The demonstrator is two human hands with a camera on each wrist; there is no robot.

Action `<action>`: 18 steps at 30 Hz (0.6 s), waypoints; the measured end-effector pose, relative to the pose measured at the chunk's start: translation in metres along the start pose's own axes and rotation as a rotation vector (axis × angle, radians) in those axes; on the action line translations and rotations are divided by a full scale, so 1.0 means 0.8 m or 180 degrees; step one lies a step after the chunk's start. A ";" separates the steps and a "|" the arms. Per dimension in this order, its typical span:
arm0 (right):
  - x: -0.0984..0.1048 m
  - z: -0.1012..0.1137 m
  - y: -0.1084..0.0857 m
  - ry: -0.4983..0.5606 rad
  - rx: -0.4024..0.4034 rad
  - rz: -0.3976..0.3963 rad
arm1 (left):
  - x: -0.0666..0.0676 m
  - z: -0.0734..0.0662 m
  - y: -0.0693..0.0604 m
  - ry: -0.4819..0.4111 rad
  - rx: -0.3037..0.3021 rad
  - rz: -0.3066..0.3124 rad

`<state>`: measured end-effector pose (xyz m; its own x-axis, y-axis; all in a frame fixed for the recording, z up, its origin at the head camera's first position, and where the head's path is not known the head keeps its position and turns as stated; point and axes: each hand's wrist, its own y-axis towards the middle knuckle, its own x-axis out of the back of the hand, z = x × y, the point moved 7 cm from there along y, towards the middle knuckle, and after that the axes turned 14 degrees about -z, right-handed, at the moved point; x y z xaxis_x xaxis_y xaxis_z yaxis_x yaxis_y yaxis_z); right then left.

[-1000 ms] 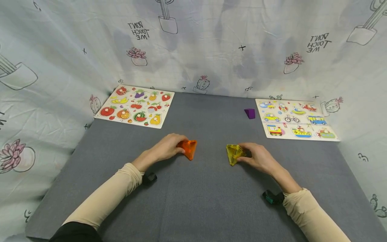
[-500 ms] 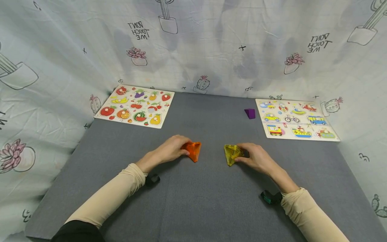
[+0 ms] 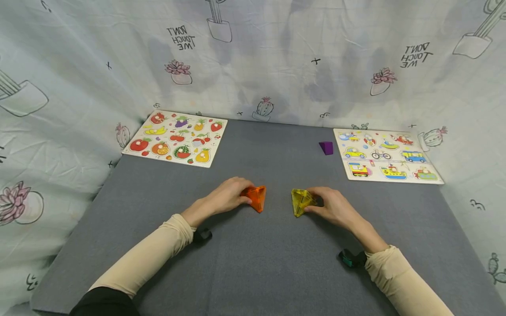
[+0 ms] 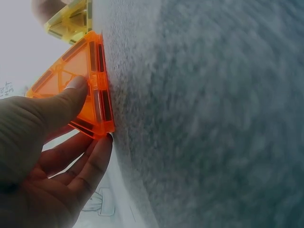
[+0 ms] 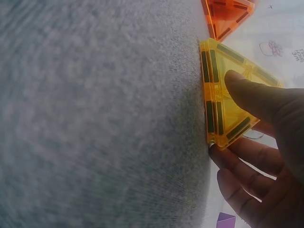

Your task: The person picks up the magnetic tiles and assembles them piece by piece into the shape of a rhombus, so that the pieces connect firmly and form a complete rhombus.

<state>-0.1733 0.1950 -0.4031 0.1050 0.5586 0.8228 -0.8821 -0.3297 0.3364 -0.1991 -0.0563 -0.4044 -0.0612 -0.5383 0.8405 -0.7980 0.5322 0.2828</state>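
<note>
An orange see-through pyramid of magnetic triangle tiles (image 3: pixel 258 198) stands on the grey table, held by my left hand (image 3: pixel 225 196). In the left wrist view the thumb presses one orange face (image 4: pixel 76 61) and the fingers reach behind. To its right, a short gap away, is a matching yellow pyramid (image 3: pixel 299 202). My right hand (image 3: pixel 336 207) grips it from the right, thumb on a yellow face (image 5: pixel 230 116) in the right wrist view. Both pyramids rest with an edge along the tabletop, and the hands face each other.
A fruit peg puzzle board (image 3: pixel 178 138) lies at the back left of the table (image 3: pixel 253 263). The vehicle puzzle board (image 3: pixel 387 156) is at the back right, with a purple wedge block (image 3: pixel 326 148) beside it. A printed curtain (image 3: pixel 276 52) hangs behind.
The left hand has slid the orange pyramid to the right, and the right hand has brought the yellow one slightly left. The gap between them has narrowed.
</note>
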 end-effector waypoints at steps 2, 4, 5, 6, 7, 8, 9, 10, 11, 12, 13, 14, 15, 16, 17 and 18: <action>-0.001 0.001 0.000 0.0000 -0.0004 0.0005 | -0.001 -0.002 0.000 -0.0008 -0.0013 -0.0012; -0.002 0.001 -0.001 0.0001 0.0001 0.0009 | -0.002 -0.003 0.000 -0.0015 -0.0019 -0.0018; -0.003 0.001 -0.001 0.0001 0.0003 0.0010 | -0.002 -0.004 0.000 -0.0014 -0.0020 -0.0020; -0.003 0.002 -0.001 0.0003 0.0010 0.0006 | -0.003 -0.005 0.000 -0.0017 -0.0018 -0.0020; -0.003 0.002 -0.001 0.0009 0.0017 0.0001 | -0.003 -0.005 0.001 -0.0015 -0.0023 -0.0026; -0.004 0.003 -0.001 0.0009 0.0029 -0.0012 | -0.003 -0.006 0.001 -0.0017 -0.0029 -0.0030; -0.004 0.004 -0.002 0.0001 0.0057 -0.0025 | -0.004 -0.007 0.001 -0.0018 -0.0037 -0.0029; -0.004 0.005 -0.002 -0.0005 0.0073 -0.0038 | -0.005 -0.008 0.001 -0.0021 -0.0045 -0.0028; -0.004 0.005 -0.002 -0.0013 0.0088 -0.0051 | -0.005 -0.008 0.002 -0.0022 -0.0053 -0.0024; -0.004 0.006 -0.002 -0.0013 0.0100 -0.0055 | -0.006 -0.009 0.002 -0.0021 -0.0065 -0.0020; -0.005 0.007 -0.002 -0.0018 0.0115 -0.0060 | -0.007 -0.010 0.002 -0.0018 -0.0074 -0.0017; -0.005 0.007 -0.003 -0.0025 0.0120 -0.0067 | -0.007 -0.010 0.003 -0.0018 -0.0082 -0.0017; -0.005 0.007 -0.003 -0.0030 0.0122 -0.0067 | -0.008 -0.011 0.003 -0.0020 -0.0096 -0.0016; -0.006 0.007 -0.003 -0.0032 0.0108 -0.0063 | -0.008 -0.012 0.003 -0.0016 -0.0105 -0.0013; -0.006 0.008 -0.002 -0.0035 0.0107 -0.0059 | -0.009 -0.012 0.004 -0.0014 -0.0115 -0.0013; -0.007 0.008 -0.002 -0.0036 0.0107 -0.0051 | -0.010 -0.013 0.004 -0.0012 -0.0121 -0.0013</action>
<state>-0.1694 0.1876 -0.4052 0.1242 0.5553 0.8223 -0.8644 -0.3463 0.3645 -0.1948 -0.0437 -0.4051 -0.0601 -0.5430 0.8376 -0.7748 0.5545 0.3038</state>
